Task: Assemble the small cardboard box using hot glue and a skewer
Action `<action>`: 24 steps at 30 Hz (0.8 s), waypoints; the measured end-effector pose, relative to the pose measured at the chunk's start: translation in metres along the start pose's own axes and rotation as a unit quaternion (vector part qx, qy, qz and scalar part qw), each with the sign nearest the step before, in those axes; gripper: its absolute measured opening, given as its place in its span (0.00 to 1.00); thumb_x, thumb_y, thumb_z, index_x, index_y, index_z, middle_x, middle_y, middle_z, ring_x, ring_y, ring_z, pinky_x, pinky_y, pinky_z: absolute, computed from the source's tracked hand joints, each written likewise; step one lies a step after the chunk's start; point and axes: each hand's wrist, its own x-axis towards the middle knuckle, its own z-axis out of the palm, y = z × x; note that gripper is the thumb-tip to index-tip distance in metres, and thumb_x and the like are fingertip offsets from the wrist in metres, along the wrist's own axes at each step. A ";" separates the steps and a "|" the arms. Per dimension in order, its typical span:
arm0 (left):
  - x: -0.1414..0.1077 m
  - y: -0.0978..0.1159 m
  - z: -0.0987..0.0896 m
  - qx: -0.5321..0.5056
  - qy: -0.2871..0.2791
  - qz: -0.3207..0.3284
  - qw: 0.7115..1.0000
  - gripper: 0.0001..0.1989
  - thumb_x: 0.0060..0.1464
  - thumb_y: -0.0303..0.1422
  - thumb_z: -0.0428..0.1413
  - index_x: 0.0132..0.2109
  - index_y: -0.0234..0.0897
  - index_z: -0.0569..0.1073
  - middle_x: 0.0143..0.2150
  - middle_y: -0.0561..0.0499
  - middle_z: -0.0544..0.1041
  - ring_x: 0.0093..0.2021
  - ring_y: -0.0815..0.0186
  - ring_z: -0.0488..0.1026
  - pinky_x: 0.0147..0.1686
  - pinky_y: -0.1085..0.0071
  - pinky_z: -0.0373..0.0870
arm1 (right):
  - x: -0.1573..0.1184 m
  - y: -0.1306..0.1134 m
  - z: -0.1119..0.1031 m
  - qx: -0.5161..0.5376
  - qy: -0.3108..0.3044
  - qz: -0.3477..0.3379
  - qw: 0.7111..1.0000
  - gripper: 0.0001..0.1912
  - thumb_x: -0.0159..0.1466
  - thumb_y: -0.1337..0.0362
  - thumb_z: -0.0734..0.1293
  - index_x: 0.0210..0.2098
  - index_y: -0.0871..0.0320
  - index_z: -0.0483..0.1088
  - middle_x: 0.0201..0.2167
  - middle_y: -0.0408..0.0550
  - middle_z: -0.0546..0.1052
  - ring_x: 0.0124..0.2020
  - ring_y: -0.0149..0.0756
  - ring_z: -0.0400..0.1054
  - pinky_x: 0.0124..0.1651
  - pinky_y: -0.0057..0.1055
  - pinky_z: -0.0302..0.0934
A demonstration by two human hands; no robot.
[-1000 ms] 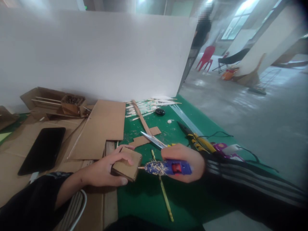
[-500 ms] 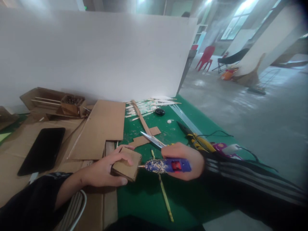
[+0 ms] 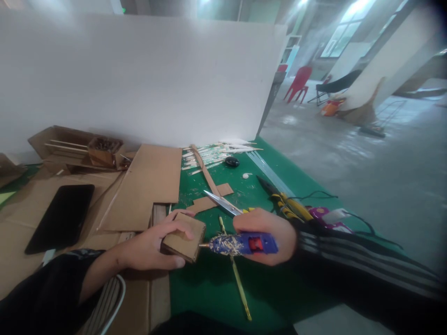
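Observation:
My left hand is wrapped around a small cardboard box, thumb along its near side and fingers over the top. In my right hand is a blue hot glue gun, its front coated with stuck wood shavings and a red part showing in its body. The gun's metal tip meets the right side of the box. Beneath the gun lies a thin yellow stick. Scissors point away to the left just beyond my right hand, their handles partly hidden.
Pliers and clear glue sticks lie to the right on the green table. Thin wooden sticks and a black round object are farther back. Cardboard sheets and a phone cover the left. A white panel stands behind.
The glue gun and my right hand have shifted very slightly, with the gun's tip a little lower along the box's side. My left hand and the box stay in place.

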 end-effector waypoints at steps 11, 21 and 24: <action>0.000 -0.001 0.000 -0.012 -0.002 -0.004 1.000 0.20 0.53 0.27 0.63 0.51 0.43 0.67 0.67 0.44 0.57 0.70 0.49 0.51 0.65 0.54 0.53 | 0.000 0.000 -0.001 0.006 0.002 -0.006 1.000 0.12 0.59 0.59 0.65 0.26 0.54 0.57 0.22 0.41 0.65 0.22 0.29 0.55 0.27 0.26 0.50; -0.001 -0.001 0.000 -0.012 -0.003 0.002 1.000 0.20 0.53 0.26 0.62 0.51 0.43 0.67 0.65 0.44 0.58 0.70 0.49 0.50 0.66 0.54 0.52 | 0.002 -0.004 -0.009 -0.012 -0.033 0.031 0.999 0.12 0.59 0.60 0.65 0.26 0.54 0.56 0.23 0.42 0.66 0.24 0.30 0.58 0.29 0.26 0.53; 0.000 0.000 0.000 -0.011 -0.006 -0.005 1.000 0.20 0.53 0.26 0.62 0.51 0.44 0.67 0.65 0.45 0.58 0.70 0.49 0.51 0.66 0.53 0.51 | 0.001 -0.003 -0.009 -0.008 -0.033 0.033 0.999 0.12 0.59 0.61 0.65 0.26 0.54 0.56 0.23 0.42 0.65 0.24 0.31 0.58 0.29 0.27 0.53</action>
